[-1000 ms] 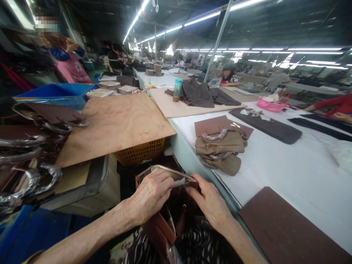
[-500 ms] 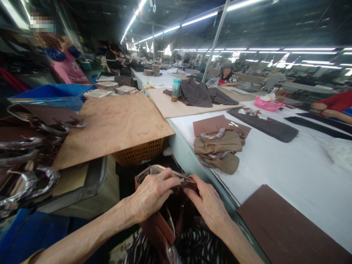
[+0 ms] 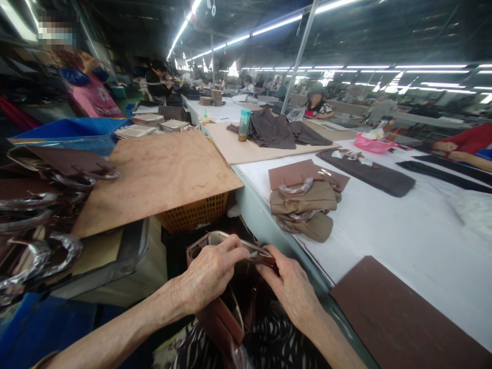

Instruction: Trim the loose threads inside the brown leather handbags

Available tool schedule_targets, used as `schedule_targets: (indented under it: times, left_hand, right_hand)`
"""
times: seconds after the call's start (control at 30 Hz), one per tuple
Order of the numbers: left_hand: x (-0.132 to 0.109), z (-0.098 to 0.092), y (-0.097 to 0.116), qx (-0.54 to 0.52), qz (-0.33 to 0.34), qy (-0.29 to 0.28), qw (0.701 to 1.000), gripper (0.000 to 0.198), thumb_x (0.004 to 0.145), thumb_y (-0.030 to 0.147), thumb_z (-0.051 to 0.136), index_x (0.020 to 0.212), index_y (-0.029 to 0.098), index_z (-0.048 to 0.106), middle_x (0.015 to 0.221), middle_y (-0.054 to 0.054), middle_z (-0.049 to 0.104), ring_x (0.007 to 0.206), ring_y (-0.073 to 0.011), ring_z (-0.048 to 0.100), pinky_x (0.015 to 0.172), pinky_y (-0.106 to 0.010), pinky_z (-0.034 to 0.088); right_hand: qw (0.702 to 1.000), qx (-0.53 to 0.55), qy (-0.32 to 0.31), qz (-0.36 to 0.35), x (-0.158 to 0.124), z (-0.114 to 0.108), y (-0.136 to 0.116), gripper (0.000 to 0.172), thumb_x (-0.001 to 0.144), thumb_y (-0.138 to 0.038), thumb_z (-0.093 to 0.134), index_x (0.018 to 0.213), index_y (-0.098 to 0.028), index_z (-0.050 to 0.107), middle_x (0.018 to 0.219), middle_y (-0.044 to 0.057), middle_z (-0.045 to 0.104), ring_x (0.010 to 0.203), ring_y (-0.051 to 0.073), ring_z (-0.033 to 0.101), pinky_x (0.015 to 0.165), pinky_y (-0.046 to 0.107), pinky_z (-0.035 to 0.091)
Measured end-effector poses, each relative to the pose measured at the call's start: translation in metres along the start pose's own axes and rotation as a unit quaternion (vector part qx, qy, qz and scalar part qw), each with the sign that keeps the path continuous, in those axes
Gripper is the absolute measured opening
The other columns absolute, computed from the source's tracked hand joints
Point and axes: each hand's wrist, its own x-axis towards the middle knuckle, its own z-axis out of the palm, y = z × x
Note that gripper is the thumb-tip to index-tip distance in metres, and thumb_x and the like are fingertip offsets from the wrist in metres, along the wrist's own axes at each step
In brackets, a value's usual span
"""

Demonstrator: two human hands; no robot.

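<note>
A brown leather bag (image 3: 221, 315) rests upright in my lap, its mouth open towards me. My left hand (image 3: 209, 271) curls over the near rim of the opening and grips it. My right hand (image 3: 290, 287) pinches the far right edge of the same rim, its fingertips tucked inside and hidden. Both hands are closed on the bag. The bag's strap and a plastic-wrapped handle hang below my hands.
A plywood board (image 3: 161, 171) lies over an orange basket (image 3: 194, 212) ahead. Wrapped-handle bags (image 3: 42, 205) stack at the left. On the white table (image 3: 384, 230) are tan bags (image 3: 303, 205), a dark brown board (image 3: 400, 312) and grey cloth. Other people work further back.
My hands have shifted slightly along the bag's rim and the opening has narrowed a little. The view has drifted a touch to the right.
</note>
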Motion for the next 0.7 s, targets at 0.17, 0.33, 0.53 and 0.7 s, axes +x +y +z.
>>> schedule_targets:
  times: [0.17,0.33,0.53,0.7]
  left_hand:
    - [-0.0004,0.0007,-0.0005,0.017,0.011,-0.005,1.0,0.05,0.072,-0.002,0.034,0.106,0.027,0.056,0.096,-0.002,0.049,0.083,-0.013,0.049,0.074,-0.021,0.043]
    - [0.0008,-0.0024,0.001,0.032,-0.006,-0.026,0.999,0.045,0.075,0.001,0.038,0.106,0.027,0.058,0.094,-0.002,0.05,0.08,-0.0126,0.051,0.075,-0.022,0.042]
    - [0.0047,-0.0041,-0.0025,0.026,0.012,-0.061,0.998,0.017,0.087,0.021,0.046,0.093,0.023,0.062,0.086,0.0,0.056,0.079,-0.0139,0.054,0.074,-0.023,0.041]
    - [0.009,-0.0005,-0.0061,-0.001,0.031,-0.051,0.998,0.019,0.089,0.027,0.046,0.083,0.02,0.063,0.08,0.001,0.059,0.078,-0.0136,0.056,0.072,-0.022,0.039]
  right_hand:
    - [1.0,0.004,0.006,-0.002,-0.0004,0.0021,0.0008,0.012,0.085,-0.029,0.044,0.093,-0.025,0.052,0.079,0.0,0.062,0.073,0.017,0.057,0.067,0.026,0.04]
    - [0.999,0.004,0.046,-0.025,-0.0014,0.0061,0.0021,0.019,0.082,-0.028,0.051,0.1,-0.025,0.053,0.093,0.0,0.058,0.084,0.018,0.055,0.075,0.028,0.041]
    - [0.995,0.051,0.062,-0.062,-0.0031,0.0046,0.0025,0.024,0.081,-0.028,0.055,0.106,-0.026,0.053,0.101,0.0,0.05,0.092,0.016,0.051,0.082,0.026,0.038]
    - [0.992,0.088,0.038,-0.078,0.0021,-0.0025,-0.0052,0.01,0.085,-0.025,0.05,0.091,-0.023,0.058,0.09,-0.001,0.052,0.082,0.013,0.051,0.074,0.024,0.038]
